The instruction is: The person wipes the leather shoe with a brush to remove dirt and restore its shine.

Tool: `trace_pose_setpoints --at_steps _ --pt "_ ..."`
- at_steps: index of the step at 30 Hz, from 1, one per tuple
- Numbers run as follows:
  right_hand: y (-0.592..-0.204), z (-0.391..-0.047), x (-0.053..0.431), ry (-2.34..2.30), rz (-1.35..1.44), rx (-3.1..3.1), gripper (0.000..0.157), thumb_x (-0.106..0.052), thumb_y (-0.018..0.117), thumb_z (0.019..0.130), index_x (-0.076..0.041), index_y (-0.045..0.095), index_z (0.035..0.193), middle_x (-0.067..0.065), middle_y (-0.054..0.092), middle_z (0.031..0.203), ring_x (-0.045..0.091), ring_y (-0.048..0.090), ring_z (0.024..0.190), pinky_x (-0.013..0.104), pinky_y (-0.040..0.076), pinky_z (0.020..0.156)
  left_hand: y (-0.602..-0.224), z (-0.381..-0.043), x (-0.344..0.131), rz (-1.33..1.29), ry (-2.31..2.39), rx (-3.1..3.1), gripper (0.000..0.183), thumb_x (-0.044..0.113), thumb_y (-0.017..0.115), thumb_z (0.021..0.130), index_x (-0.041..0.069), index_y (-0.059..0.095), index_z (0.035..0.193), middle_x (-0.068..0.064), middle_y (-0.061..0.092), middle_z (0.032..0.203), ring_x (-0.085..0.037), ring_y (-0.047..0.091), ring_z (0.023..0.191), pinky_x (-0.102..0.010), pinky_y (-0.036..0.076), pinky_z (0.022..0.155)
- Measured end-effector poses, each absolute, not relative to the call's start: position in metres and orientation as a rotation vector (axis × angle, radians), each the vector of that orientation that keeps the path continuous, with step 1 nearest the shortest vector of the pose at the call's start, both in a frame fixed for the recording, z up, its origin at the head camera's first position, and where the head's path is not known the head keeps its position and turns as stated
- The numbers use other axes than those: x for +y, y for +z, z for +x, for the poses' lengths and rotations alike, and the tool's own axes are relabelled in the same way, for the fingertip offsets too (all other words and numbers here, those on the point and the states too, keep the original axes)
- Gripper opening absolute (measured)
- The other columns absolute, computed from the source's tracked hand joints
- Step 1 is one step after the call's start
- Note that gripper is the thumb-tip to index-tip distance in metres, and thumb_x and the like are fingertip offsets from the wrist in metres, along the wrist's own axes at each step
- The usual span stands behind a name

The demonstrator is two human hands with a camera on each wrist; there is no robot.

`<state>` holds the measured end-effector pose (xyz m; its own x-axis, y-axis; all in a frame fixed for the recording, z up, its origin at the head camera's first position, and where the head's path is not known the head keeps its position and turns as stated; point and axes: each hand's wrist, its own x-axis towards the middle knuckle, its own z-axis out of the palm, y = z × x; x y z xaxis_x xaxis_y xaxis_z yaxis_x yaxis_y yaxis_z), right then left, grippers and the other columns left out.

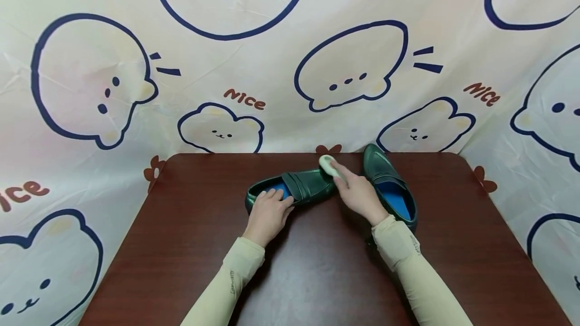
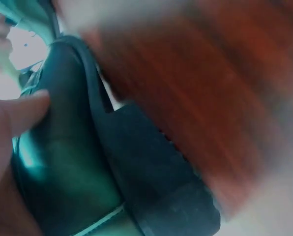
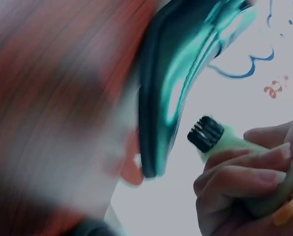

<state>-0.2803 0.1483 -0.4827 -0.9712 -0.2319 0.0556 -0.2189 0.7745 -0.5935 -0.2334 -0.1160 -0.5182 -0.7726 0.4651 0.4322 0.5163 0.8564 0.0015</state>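
Observation:
A dark green loafer (image 1: 312, 185) with a blue insole lies sideways near the table's back edge, its toe to the right. My left hand (image 1: 269, 213) grips it by the heel end, fingers over the opening; in the left wrist view the thumb (image 2: 31, 110) presses the shoe's side above the dark heel (image 2: 161, 167). My right hand (image 1: 358, 195) holds a pale green brush (image 1: 328, 165) by the toe. In the right wrist view its black bristles (image 3: 205, 133) show a gap from the loafer's toe (image 3: 161, 108), and the fingers curl round the handle.
A second green loafer (image 1: 385, 172) stands right of the right hand, its toe reaching the back edge of the brown table (image 1: 190, 255). Behind the table hangs a pale cloth (image 1: 272, 64) with blue cartoon outlines.

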Motion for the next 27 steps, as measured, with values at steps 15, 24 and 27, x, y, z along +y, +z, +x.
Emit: trace_pose_setpoints --at_steps 15,24,27 --pt "-0.486 -0.284 0.117 -0.848 -0.404 2.980 0.051 -0.030 0.053 0.108 -0.030 0.044 0.158 0.003 0.049 0.057 0.017 0.041 0.044 0.031 0.034 0.044 -0.520 -0.232 -0.115 -0.709 -0.131 -2.577 0.011 0.029 0.073 0.098 0.021 0.071 0.090 -0.001 0.058 0.082 -0.019 0.054 0.076 -0.031 0.041 0.068" --pt "-0.483 -0.279 0.143 -0.768 -0.278 3.101 0.051 -0.026 0.054 0.107 -0.025 0.045 0.158 0.005 0.048 0.053 0.021 0.042 0.043 0.033 0.031 0.042 -0.519 -0.234 -0.117 -0.693 -0.127 -2.577 0.012 0.029 0.073 0.098 0.021 0.070 0.090 -0.001 0.057 0.080 -0.018 0.052 0.075 -0.031 0.041 0.068" --pt "-0.484 -0.279 0.148 -0.727 -0.228 3.118 0.052 -0.025 0.054 0.107 -0.023 0.045 0.158 0.005 0.047 0.051 0.021 0.041 0.042 0.033 0.030 0.042 -0.521 -0.231 -0.116 -0.682 -0.104 -2.596 0.014 0.032 0.072 0.099 0.019 0.069 0.093 -0.002 0.059 0.082 -0.019 0.054 0.078 -0.032 0.043 0.070"
